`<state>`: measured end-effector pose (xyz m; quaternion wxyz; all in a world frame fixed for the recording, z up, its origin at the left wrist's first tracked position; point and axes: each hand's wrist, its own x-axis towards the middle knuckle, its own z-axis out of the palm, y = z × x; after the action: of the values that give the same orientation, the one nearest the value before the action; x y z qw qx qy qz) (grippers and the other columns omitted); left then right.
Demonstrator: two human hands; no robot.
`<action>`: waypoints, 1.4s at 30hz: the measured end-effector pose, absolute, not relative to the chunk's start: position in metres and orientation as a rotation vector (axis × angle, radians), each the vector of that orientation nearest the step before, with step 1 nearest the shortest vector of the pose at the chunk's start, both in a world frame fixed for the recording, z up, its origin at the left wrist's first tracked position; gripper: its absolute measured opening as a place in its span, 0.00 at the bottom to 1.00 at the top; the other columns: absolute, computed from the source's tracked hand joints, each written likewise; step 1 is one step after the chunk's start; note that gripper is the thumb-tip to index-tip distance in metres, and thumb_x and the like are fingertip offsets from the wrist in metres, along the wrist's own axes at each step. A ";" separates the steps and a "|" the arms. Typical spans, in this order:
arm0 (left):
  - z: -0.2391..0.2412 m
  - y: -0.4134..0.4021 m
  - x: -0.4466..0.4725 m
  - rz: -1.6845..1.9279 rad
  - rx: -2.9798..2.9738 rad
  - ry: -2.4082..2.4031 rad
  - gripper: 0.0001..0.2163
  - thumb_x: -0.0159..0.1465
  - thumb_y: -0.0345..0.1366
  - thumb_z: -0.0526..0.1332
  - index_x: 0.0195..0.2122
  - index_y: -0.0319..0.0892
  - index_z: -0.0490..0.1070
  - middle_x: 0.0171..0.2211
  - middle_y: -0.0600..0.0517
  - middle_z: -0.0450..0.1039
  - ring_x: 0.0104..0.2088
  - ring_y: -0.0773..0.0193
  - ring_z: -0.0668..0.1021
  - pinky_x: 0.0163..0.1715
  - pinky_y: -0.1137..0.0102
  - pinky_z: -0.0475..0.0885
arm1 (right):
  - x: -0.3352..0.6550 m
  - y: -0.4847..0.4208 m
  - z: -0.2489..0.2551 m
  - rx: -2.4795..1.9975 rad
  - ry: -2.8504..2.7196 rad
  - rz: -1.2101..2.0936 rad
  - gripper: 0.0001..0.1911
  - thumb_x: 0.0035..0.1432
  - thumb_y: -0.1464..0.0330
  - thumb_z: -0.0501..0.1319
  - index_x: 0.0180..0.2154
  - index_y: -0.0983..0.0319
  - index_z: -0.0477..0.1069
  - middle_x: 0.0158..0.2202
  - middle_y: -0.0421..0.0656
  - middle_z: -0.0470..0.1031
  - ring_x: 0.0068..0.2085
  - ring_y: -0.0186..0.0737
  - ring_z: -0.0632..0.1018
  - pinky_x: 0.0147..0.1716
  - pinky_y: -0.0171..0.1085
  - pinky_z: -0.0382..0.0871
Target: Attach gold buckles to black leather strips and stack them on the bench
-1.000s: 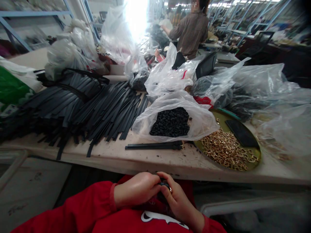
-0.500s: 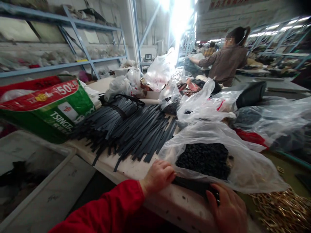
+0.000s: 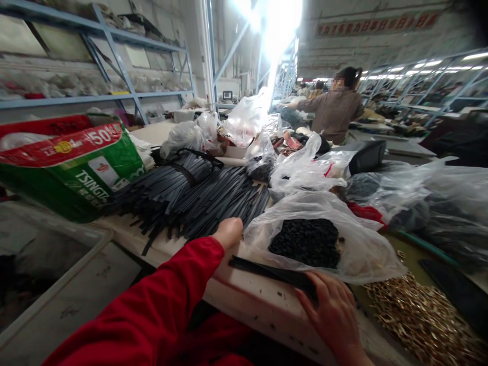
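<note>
My left hand (image 3: 229, 232), in a red sleeve, is at the front ends of a spread pile of long black strips (image 3: 217, 198) on the table. Its fingers are turned away from me and hidden. My right hand (image 3: 332, 307) lies at the table's front edge, its fingers over a few black strips (image 3: 272, 272) and its thumb on the near side. Just behind those strips is an open clear plastic bag (image 3: 362, 254) of small black pieces (image 3: 305, 243).
A heap of small gold-coloured metal pieces (image 3: 423, 315) is at the right. Several filled plastic bags (image 3: 305, 168) stand behind. At left are a green and red bag (image 3: 76, 178) and a white bin (image 3: 76, 295). A person in brown (image 3: 331, 112) stands farther back.
My left hand has moved away from the strips at the table edge, forward and left to the strip pile. My right hand stays on the edge strips. The view has shifted slightly.
</note>
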<state>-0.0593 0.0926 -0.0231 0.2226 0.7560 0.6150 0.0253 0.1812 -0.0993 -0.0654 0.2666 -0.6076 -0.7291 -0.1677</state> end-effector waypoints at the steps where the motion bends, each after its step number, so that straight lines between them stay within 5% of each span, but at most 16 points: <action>1: -0.018 0.091 -0.063 0.099 2.052 1.684 0.12 0.62 0.38 0.56 0.44 0.37 0.66 0.43 0.47 0.68 0.41 0.61 0.73 0.40 0.61 0.70 | 0.179 -0.103 -0.063 -1.631 -1.955 -0.445 0.18 0.53 0.57 0.57 0.42 0.62 0.67 0.40 0.51 0.73 0.42 0.49 0.73 0.45 0.47 0.61; 6: 0.007 0.054 -0.071 0.291 1.835 1.534 0.06 0.60 0.31 0.53 0.36 0.35 0.66 0.31 0.47 0.72 0.32 0.63 0.76 0.31 0.69 0.71 | 0.156 -0.121 -0.052 -1.592 -1.845 -0.209 0.12 0.56 0.63 0.55 0.40 0.60 0.68 0.39 0.49 0.73 0.41 0.47 0.73 0.43 0.46 0.63; 10: 0.009 -0.014 -0.053 0.505 1.446 1.169 0.04 0.58 0.32 0.52 0.35 0.39 0.62 0.32 0.50 0.72 0.31 0.66 0.77 0.27 0.75 0.70 | 0.131 -0.123 -0.035 -1.554 -1.545 0.477 0.18 0.58 0.59 0.51 0.47 0.60 0.61 0.37 0.47 0.73 0.34 0.41 0.74 0.33 0.39 0.68; 15: -0.003 -0.087 -0.034 0.557 0.901 0.868 0.08 0.57 0.38 0.56 0.34 0.41 0.59 0.31 0.53 0.70 0.31 0.68 0.76 0.29 0.75 0.68 | 0.129 -0.113 -0.026 -1.482 -1.209 0.980 0.15 0.58 0.55 0.50 0.31 0.60 0.64 0.18 0.34 0.60 0.19 0.32 0.64 0.18 0.31 0.57; 19: 0.006 -0.094 -0.031 0.311 1.341 0.778 0.12 0.59 0.43 0.53 0.32 0.39 0.65 0.30 0.50 0.71 0.29 0.65 0.74 0.29 0.71 0.68 | 0.146 -0.109 -0.028 -1.528 -1.300 0.906 0.13 0.56 0.57 0.53 0.29 0.60 0.65 0.19 0.35 0.61 0.21 0.32 0.64 0.20 0.32 0.58; 23: 0.018 -0.061 -0.024 0.518 2.033 0.866 0.09 0.56 0.37 0.57 0.36 0.41 0.69 0.41 0.47 0.70 0.45 0.57 0.70 0.46 0.65 0.62 | 0.157 -0.098 -0.021 -1.490 -1.547 0.893 0.09 0.58 0.61 0.52 0.31 0.59 0.66 0.23 0.37 0.65 0.25 0.34 0.68 0.25 0.32 0.61; 27: 0.013 -0.031 -0.011 0.131 1.715 0.890 0.10 0.59 0.37 0.49 0.32 0.39 0.67 0.21 0.54 0.68 0.21 0.66 0.71 0.24 0.72 0.66 | 0.175 -0.065 -0.011 -1.608 -1.684 0.692 0.11 0.60 0.63 0.49 0.34 0.60 0.66 0.27 0.40 0.69 0.29 0.37 0.71 0.28 0.33 0.63; 29: 0.010 -0.024 -0.006 0.116 1.389 0.905 0.10 0.60 0.37 0.47 0.33 0.39 0.65 0.19 0.57 0.66 0.17 0.71 0.68 0.18 0.75 0.62 | 0.190 -0.043 -0.011 -1.768 -1.769 0.427 0.10 0.59 0.65 0.50 0.35 0.62 0.67 0.32 0.44 0.71 0.34 0.40 0.73 0.34 0.35 0.64; 32: 0.009 -0.017 -0.002 0.194 1.054 0.925 0.10 0.58 0.39 0.51 0.34 0.38 0.65 0.20 0.57 0.67 0.16 0.74 0.67 0.17 0.78 0.60 | 0.208 -0.012 -0.020 -2.031 -2.013 0.206 0.10 0.56 0.69 0.53 0.39 0.63 0.69 0.39 0.49 0.72 0.39 0.44 0.73 0.37 0.37 0.63; 42: -0.001 -0.012 0.001 0.238 0.852 0.889 0.08 0.55 0.34 0.53 0.35 0.37 0.65 0.22 0.56 0.68 0.17 0.74 0.69 0.17 0.78 0.61 | 0.223 0.005 -0.039 -2.107 -2.086 0.205 0.11 0.56 0.71 0.52 0.38 0.65 0.70 0.36 0.49 0.74 0.39 0.44 0.74 0.38 0.38 0.64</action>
<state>0.0014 -0.0115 -0.0014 0.8099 0.3985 0.4157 0.1115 0.2227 0.0055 -0.0394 0.0848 -0.7063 -0.6994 0.0687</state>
